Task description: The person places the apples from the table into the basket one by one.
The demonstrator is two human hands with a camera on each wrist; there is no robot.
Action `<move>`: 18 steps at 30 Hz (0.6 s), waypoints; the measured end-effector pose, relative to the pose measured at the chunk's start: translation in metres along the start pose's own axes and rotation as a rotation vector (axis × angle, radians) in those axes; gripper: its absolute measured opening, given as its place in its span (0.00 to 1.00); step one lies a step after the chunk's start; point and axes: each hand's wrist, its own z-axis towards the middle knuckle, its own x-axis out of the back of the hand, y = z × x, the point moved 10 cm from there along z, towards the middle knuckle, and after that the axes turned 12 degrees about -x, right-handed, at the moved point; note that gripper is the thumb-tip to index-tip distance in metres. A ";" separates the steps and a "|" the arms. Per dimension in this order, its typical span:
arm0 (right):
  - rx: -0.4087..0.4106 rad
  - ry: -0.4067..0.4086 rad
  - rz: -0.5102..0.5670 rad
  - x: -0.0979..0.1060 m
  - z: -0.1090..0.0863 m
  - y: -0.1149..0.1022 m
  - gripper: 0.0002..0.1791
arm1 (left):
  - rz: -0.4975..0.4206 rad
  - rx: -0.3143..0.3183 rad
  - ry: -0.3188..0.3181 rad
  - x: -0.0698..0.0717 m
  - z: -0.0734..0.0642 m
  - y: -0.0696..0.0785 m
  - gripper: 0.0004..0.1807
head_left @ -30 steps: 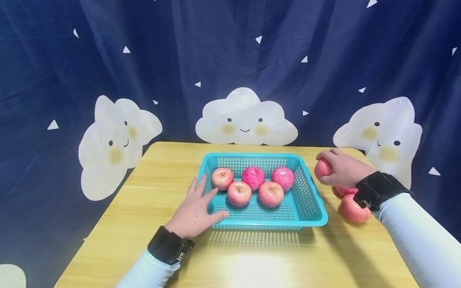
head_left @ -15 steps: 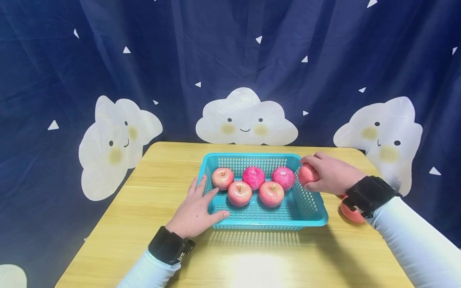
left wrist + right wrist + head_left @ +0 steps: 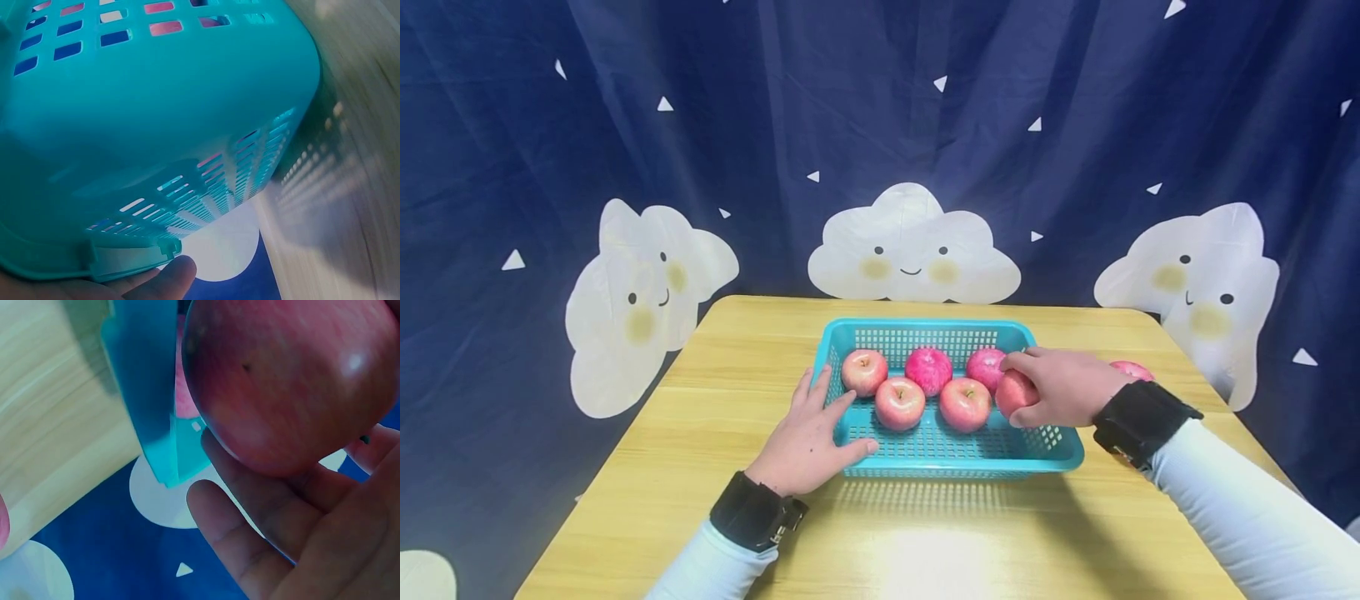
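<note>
A turquoise plastic basket [image 3: 925, 463] with several red and pink apples [image 3: 899, 404] in it stands on the wooden table. My left hand [image 3: 808, 437] rests on the basket's left rim with its fingers spread; in the left wrist view, fingertips [image 3: 175, 275] show by the rim. Over the right part of the basket, my right hand [image 3: 1067, 387] holds a red apple [image 3: 1017, 392] between thumb and fingers. That apple [image 3: 294, 381] fills much of the right wrist view, with the basket wall [image 3: 147, 381] beside it. Whether it touches the basket floor cannot be told.
Another apple [image 3: 1131, 369] lies on the table right of the basket, partly hidden by the right wrist. The table [image 3: 737, 358] reaches back to a dark blue curtain [image 3: 880, 100] printed with white clouds.
My right hand has carried its apple leftward from beside the basket, across the right rim, to over the inside. The left hand and basket stay where they were.
</note>
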 end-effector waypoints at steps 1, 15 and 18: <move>0.001 -0.004 -0.007 -0.002 0.000 -0.001 0.36 | -0.004 0.000 0.002 0.000 0.000 0.000 0.49; -0.035 -0.126 -0.018 -0.035 0.002 -0.010 0.32 | -0.004 -0.003 0.000 0.000 0.000 0.000 0.52; -0.051 -0.143 -0.030 -0.040 0.003 -0.009 0.33 | -0.006 -0.004 0.001 0.001 -0.001 0.000 0.52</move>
